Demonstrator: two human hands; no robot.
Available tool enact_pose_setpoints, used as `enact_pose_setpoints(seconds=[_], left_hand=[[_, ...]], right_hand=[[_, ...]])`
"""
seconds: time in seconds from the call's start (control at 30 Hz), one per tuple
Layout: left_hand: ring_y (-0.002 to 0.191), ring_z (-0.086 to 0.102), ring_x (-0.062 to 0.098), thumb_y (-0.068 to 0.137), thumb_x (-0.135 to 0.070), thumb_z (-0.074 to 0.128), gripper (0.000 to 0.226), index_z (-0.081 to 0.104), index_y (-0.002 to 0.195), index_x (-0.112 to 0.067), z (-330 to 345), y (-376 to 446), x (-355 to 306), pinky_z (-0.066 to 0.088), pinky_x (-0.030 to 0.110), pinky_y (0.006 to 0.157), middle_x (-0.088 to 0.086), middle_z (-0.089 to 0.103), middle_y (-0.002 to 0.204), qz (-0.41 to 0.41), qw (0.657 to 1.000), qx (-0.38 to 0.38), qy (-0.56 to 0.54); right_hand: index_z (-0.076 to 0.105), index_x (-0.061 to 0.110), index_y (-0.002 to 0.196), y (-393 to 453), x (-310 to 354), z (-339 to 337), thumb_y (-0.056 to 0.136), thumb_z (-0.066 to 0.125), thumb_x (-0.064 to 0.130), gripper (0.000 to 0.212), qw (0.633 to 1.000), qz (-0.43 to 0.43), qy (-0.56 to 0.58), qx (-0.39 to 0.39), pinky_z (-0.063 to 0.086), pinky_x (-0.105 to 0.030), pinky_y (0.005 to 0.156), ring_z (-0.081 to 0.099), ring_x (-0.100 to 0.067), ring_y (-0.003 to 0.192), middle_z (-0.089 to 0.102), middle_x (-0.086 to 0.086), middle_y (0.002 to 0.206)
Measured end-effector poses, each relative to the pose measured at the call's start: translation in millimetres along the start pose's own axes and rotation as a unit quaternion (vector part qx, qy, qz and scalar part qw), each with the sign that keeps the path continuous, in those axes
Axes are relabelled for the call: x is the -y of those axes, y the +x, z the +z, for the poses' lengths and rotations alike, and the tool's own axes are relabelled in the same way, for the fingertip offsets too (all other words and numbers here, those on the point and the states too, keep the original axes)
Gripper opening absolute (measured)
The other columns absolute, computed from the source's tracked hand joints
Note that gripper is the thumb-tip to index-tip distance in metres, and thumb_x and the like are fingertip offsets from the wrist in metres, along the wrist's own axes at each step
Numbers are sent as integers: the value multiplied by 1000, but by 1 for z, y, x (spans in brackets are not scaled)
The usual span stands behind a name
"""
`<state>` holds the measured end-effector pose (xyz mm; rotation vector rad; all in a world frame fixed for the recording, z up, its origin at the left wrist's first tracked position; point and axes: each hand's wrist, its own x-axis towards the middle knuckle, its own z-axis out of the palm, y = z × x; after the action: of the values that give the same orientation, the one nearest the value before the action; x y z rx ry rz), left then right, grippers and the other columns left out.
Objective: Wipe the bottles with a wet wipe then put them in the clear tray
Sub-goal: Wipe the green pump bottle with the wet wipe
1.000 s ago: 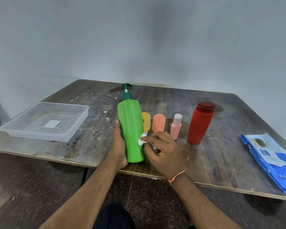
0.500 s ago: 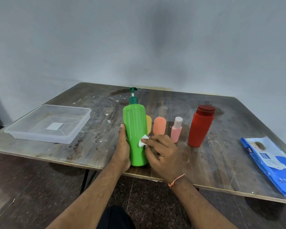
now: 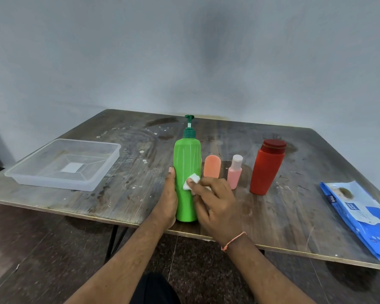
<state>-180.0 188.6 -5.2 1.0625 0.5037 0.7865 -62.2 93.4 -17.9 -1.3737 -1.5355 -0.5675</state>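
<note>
**Item: green pump bottle, wiping in hand — hazards noted**

Green bottle (image 3: 187, 178) stood upright at lower centre of the frame, close to the near edge of the tabletop (image 3: 123, 189). Left hand (image 3: 168, 199) lay closed against its left side as a steadying grip; right hand (image 3: 215, 207) pinched a small folded wipe (image 3: 191, 182) against the bottle's front. Tray (image 3: 63, 164), centre left, held nothing. Orange bottle (image 3: 212, 166), pink bottle (image 3: 235, 172) and red bottle (image 3: 267, 167) stood just behind the right hand.

Risks, as judged:
- Tall bottle near the edge: a hard sideways rub could tip it off.
- Right knuckles could topple the pink bottle.
- Wet plastic could slip during carrying to the tray.
</note>
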Motion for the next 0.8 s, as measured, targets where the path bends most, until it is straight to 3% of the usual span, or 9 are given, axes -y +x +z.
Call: enact_pose_setpoints(seconds=[0.17,0.37,0.5,0.6,0.8], left_hand=[[102,78,25,105,-62,20,77,70,124,-6,-1,0,1,64,33,83,19,79,113,10,1000,5,20],[130,66,34,101,-69,33,76,65,140,-11,0,4,4,51,47,110,19,71,135,19,999,-18,41],[120,71,34,103,-70,29,80,68,132,-6,-2,5,6,58,43,101,23,74,127,18,999,-12,28],[108,75,28,104,-63,22,78,70,123,-5,-1,4,4,62,37,93,21,77,116,18,1000,2,24],[123,70,29,113,-50,13,72,68,130,-8,-1,5,6,55,41,107,17,76,127,12,999,-12,27]], right_hand=[[80,18,127,-2,3,0,97,75,7,32,999,-25,-24,6,53,-36,85,60,-26,94,70,-4,112],[76,16,134,3,-8,2,101,68,4,36,997,59,-7,-44,53,-42,88,63,-27,96,66,-3,112],[75,16,135,0,1,-1,100,70,5,38,1000,-5,-17,7,52,-35,87,61,-26,95,69,-4,115],[78,17,129,0,7,-4,102,68,10,30,995,-74,-46,39,55,-38,83,61,-27,93,70,-6,113],[79,21,126,30,8,-14,102,66,14,29,989,-84,-114,31,54,-41,77,59,-28,91,70,-4,110]])
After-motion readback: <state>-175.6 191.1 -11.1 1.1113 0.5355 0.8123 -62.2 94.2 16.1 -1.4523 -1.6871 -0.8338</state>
